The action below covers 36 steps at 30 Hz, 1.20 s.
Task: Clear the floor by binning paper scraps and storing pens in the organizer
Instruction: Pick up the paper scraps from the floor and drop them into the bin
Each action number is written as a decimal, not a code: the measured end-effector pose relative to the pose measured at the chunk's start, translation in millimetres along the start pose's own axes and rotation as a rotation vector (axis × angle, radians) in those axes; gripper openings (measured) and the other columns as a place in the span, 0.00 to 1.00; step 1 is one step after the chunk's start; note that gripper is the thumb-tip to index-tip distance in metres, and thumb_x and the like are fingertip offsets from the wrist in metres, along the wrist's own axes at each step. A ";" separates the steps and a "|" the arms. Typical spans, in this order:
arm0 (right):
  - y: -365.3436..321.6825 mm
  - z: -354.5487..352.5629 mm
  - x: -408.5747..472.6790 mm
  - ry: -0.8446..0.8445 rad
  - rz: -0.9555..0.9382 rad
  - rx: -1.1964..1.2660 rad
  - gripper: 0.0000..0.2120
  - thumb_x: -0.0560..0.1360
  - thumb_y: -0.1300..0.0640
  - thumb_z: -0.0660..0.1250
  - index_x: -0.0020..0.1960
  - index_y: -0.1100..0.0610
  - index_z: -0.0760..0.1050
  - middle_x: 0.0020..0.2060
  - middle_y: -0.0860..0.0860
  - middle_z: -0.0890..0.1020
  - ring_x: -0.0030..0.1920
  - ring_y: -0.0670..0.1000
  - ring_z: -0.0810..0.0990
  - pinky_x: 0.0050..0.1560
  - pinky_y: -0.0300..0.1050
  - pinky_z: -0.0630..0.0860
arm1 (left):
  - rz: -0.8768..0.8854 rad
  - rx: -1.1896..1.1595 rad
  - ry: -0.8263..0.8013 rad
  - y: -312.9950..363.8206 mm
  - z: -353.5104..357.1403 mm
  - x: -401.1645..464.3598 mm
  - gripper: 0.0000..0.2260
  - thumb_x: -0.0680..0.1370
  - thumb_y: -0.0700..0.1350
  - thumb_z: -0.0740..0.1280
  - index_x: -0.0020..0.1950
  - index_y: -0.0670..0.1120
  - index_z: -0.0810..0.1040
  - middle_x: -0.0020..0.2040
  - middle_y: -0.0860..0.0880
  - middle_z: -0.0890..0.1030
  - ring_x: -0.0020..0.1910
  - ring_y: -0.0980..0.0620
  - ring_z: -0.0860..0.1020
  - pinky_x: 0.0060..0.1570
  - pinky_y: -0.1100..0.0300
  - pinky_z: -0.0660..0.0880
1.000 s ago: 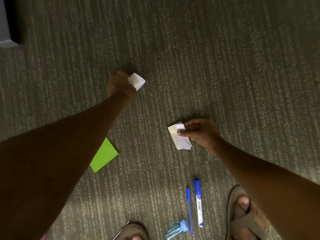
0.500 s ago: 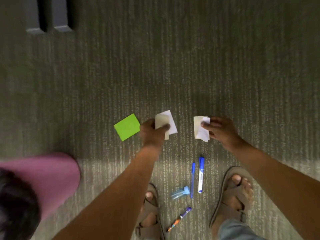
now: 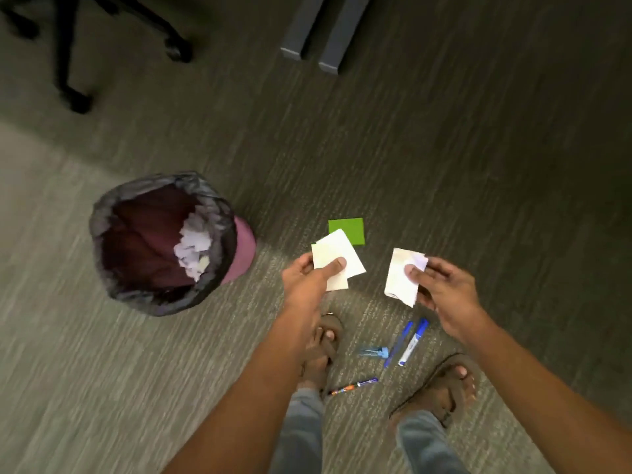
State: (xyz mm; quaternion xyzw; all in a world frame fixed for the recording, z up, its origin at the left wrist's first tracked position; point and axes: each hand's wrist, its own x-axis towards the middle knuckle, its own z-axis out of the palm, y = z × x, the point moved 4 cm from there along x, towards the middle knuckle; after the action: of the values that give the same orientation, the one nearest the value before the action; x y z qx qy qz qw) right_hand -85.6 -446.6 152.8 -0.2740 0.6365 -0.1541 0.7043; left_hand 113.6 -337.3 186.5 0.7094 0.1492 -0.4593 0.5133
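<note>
My left hand (image 3: 309, 280) is shut on white paper scraps (image 3: 337, 260), held above the carpet. A second bunch of white scraps (image 3: 400, 277) is pinched in my right hand (image 3: 441, 290). A green paper square (image 3: 350, 229) lies on the floor just beyond the left hand's scraps. To the left stands a maroon bin (image 3: 239, 248) with a dark liner, paper scraps inside. Between my feet lie a blue pen (image 3: 398, 343), a blue-and-white marker (image 3: 412, 343), a small pale-blue capped item (image 3: 372, 353) and a multicoloured pen (image 3: 354, 385).
A black office chair base (image 3: 68, 53) with castors stands at the top left. Two grey desk legs (image 3: 325, 32) sit at the top centre. My sandalled feet (image 3: 444, 388) flank the pens. Grey carpet covers the whole floor.
Both hands have lifted off the floor with their paper scraps and drawn closer to me. The view has swung so that the bin, chair base and a further pen now show.
</note>
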 end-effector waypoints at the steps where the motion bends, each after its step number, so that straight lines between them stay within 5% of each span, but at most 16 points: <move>1: -2.8 19.7 -10.7 -0.015 -0.002 0.001 0.12 0.70 0.65 0.74 0.51 0.55 0.77 0.42 0.49 0.85 0.35 0.44 0.85 0.30 0.38 0.79 | 0.006 -0.042 0.028 11.3 -21.4 -2.8 0.15 0.68 0.31 0.74 0.54 0.36 0.79 0.52 0.40 0.83 0.40 0.48 0.81 0.37 0.57 0.80; 6: -0.2 128.1 -49.1 -0.122 0.018 -0.049 0.10 0.72 0.66 0.72 0.50 0.58 0.75 0.39 0.51 0.85 0.34 0.44 0.83 0.29 0.38 0.79 | 0.020 -0.193 0.251 55.8 -141.9 -9.1 0.11 0.69 0.32 0.74 0.49 0.42 0.80 0.44 0.45 0.83 0.32 0.53 0.82 0.30 0.60 0.79; 10: 13.4 218.2 -71.8 -0.175 0.006 -0.061 0.10 0.72 0.66 0.72 0.45 0.55 0.74 0.36 0.48 0.85 0.31 0.43 0.82 0.25 0.34 0.74 | 0.014 -0.251 0.406 78.2 -224.3 -2.7 0.15 0.70 0.32 0.73 0.55 0.41 0.77 0.51 0.42 0.80 0.39 0.50 0.79 0.41 0.53 0.78; 13: 27.6 282.9 -85.8 -0.246 -0.023 -0.109 0.09 0.72 0.65 0.73 0.44 0.54 0.74 0.31 0.45 0.85 0.29 0.42 0.82 0.24 0.35 0.73 | -0.006 -0.287 0.437 89.4 -266.0 10.9 0.17 0.70 0.33 0.73 0.57 0.42 0.76 0.52 0.44 0.81 0.45 0.47 0.81 0.41 0.54 0.80; 19: 49.9 375.1 -84.4 -0.259 -0.039 -0.137 0.11 0.72 0.61 0.75 0.50 0.55 0.75 0.48 0.61 0.84 0.46 0.50 0.84 0.36 0.39 0.80 | -0.040 -0.356 0.437 106.4 -297.8 54.1 0.11 0.72 0.35 0.73 0.53 0.40 0.78 0.44 0.45 0.82 0.41 0.48 0.81 0.46 0.53 0.80; 23: 56.5 363.4 -75.9 -0.173 -0.023 -0.112 0.15 0.73 0.56 0.74 0.56 0.55 0.73 0.48 0.51 0.84 0.46 0.46 0.84 0.37 0.38 0.81 | -0.041 -0.364 0.464 100.9 -299.8 66.6 0.10 0.73 0.37 0.73 0.38 0.43 0.72 0.34 0.46 0.77 0.34 0.50 0.76 0.39 0.60 0.78; 28: 57.8 279.7 -66.1 -0.014 0.008 -0.198 0.06 0.75 0.59 0.71 0.50 0.54 0.75 0.40 0.49 0.83 0.38 0.45 0.82 0.31 0.37 0.76 | -0.024 -0.408 0.397 78.5 -276.2 55.6 0.08 0.75 0.34 0.69 0.53 0.36 0.74 0.47 0.38 0.81 0.46 0.45 0.82 0.50 0.57 0.81; 33: 59.0 191.0 -66.6 0.133 0.042 -0.209 0.04 0.76 0.63 0.69 0.48 0.55 0.76 0.37 0.50 0.81 0.35 0.45 0.79 0.30 0.37 0.72 | 0.038 -0.231 0.245 66.0 -234.9 35.3 0.07 0.75 0.32 0.68 0.52 0.36 0.74 0.38 0.41 0.80 0.28 0.54 0.81 0.31 0.61 0.81; 36: 70.9 146.9 -76.5 0.195 0.060 -0.165 0.06 0.76 0.64 0.68 0.45 0.54 0.75 0.37 0.50 0.80 0.36 0.46 0.79 0.32 0.39 0.71 | 0.077 -0.055 0.146 50.4 -204.1 24.4 0.08 0.75 0.33 0.69 0.52 0.35 0.74 0.36 0.41 0.80 0.26 0.53 0.79 0.28 0.62 0.79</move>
State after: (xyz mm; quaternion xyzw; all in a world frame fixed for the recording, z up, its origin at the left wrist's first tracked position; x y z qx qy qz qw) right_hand 38.3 -318.6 179.5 -0.2956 0.7203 -0.1060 0.6184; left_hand 262.8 -188.6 207.1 0.7319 0.1714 -0.3817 0.5377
